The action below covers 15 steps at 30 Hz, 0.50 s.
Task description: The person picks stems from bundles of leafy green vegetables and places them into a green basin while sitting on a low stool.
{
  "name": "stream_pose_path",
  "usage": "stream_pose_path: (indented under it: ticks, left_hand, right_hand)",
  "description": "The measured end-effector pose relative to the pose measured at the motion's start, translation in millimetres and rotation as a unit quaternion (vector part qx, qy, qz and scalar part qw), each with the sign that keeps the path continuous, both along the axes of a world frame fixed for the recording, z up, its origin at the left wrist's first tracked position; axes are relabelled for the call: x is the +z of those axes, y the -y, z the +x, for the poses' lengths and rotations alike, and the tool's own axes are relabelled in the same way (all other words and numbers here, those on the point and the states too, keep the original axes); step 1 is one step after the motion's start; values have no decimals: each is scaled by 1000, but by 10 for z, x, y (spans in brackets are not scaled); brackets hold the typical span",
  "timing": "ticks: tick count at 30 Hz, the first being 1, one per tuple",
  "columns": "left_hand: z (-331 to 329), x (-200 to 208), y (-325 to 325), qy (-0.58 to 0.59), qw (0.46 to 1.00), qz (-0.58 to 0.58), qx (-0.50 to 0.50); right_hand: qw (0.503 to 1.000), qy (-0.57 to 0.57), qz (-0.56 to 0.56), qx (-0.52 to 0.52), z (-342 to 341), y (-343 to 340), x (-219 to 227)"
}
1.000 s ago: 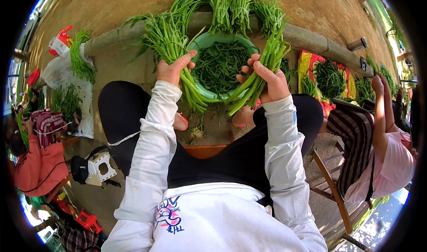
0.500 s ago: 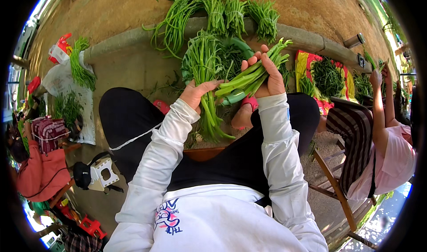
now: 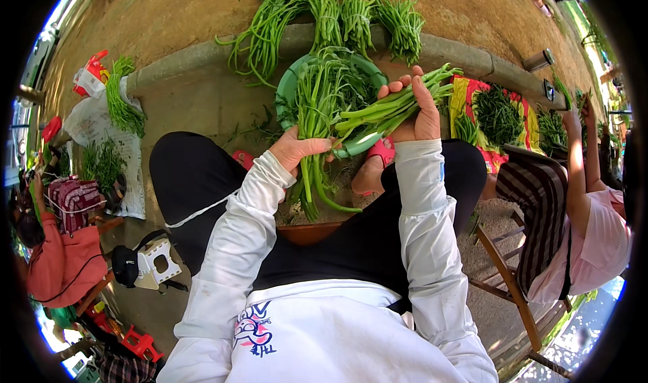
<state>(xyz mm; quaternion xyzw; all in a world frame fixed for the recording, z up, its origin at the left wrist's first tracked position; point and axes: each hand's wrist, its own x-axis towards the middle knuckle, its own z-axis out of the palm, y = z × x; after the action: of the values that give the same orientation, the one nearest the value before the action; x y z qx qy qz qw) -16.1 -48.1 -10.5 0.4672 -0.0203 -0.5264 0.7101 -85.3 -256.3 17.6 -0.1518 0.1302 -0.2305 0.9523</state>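
My left hand (image 3: 295,148) is closed round a large bunch of long-stemmed leafy greens (image 3: 316,106), its thumb across the stems. The leafy end lies over a green basin (image 3: 286,86), and the cut stems hang down toward my lap. In my right hand (image 3: 424,116) is a smaller bunch of green stems (image 3: 385,115), slanting up to the right. Its fingers curl up from beneath, with the thumb upright beside them. The lower ends of this bunch reach close to my left thumb. More greens lie inside the basin, partly hidden by the held bunches.
Tied bundles of greens (image 3: 356,25) lie along the concrete kerb (image 3: 466,57). To the right, a co-worker in a pink top (image 3: 580,241) sits by a red-and-yellow sack (image 3: 459,92) bearing greens. At left are a white step stool (image 3: 160,264) and another person in red (image 3: 64,261).
My hands have moved apart a little: the right one with its bunch to the right, the left one slightly down and left. More of the basin's rim now shows.
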Motion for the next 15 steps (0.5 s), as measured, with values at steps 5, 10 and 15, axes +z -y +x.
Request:
stream_pose_path:
  ticks: [5,10,15]
  left_hand:
    - [20,9,48,48,999,23,8]
    - [18,133,83,78,997,23,20]
    - [246,67,-120,97,995,25,28]
  right_hand:
    - [999,-41,-28,17,-8,-90,65]
    - [999,-32,-23,18,41,-143,3]
    - [995,-74,29,-57,-27,138,-106]
